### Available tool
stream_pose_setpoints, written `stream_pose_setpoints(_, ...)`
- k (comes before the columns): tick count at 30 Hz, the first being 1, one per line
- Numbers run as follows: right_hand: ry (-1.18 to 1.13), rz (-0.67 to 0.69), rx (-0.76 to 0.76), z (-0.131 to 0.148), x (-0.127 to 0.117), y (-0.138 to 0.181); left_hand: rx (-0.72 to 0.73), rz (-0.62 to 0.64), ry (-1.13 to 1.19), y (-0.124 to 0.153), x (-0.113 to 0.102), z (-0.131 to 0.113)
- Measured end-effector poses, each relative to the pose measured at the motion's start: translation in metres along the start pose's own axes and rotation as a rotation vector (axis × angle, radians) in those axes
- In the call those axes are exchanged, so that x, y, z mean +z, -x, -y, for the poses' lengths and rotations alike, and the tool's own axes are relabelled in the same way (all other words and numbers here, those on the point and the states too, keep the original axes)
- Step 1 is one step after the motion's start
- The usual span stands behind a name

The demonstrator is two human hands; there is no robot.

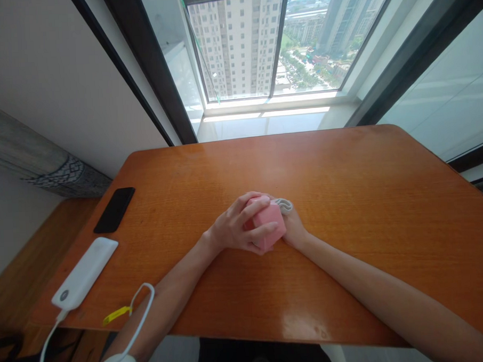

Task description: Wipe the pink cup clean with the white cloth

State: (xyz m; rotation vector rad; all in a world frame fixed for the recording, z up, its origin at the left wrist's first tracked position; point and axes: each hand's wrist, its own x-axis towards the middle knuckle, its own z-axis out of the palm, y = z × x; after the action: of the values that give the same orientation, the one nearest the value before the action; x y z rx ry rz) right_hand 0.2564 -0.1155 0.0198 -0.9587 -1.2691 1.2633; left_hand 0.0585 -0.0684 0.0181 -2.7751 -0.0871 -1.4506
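Note:
A small pink box (268, 222) sits between my two hands near the middle of the wooden table (346, 198). My left hand (237, 226) wraps round its left side and top, fingers curled over it. My right hand (294, 229) is behind and to the right of the box, mostly hidden by it, gripping it. A bit of grey-white cloth or strap (284, 203) shows just above the box by my right hand; what it belongs to is unclear.
A black phone (114, 209) lies flat near the table's left edge. Below it lies a white power bank (85, 273) with a white cable (141, 308) and yellow tag (116, 314) running off the front edge. A large window lies beyond the table.

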Motion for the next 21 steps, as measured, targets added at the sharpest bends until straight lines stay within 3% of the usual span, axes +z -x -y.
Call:
stream_pose_setpoints(3, -0.042, -0.007, 0.066, -0.007, -0.002, -0.003, 0.027, 0.017, -0.044, 0.006, 0.0, 0.002)
stream_pose_setpoints(6, -0.072, 0.0, 0.075, -0.006, 0.0, -0.001, -0.001, -0.018, 0.062, 0.007, 0.002, 0.001)
stream_pose_setpoints(11, 0.139, -0.121, -0.177, 0.001, 0.005, 0.008, -0.133, -0.059, 0.183, -0.004, 0.005, -0.004)
stream_pose_setpoints(15, 0.519, -0.268, -0.548, 0.002, -0.001, 0.007, -0.448, -0.102, 0.468, -0.012, 0.007, -0.013)
stream_pose_setpoints(19, 0.674, -0.339, -0.709, 0.001, -0.002, 0.006, -0.881, -0.072, 0.966, -0.012, 0.007, -0.018)
stream_pose_setpoints(21, 0.686, -0.33, -0.793, 0.001, -0.001, 0.007, -1.027, -0.068, 1.174, -0.01, 0.007, -0.018)
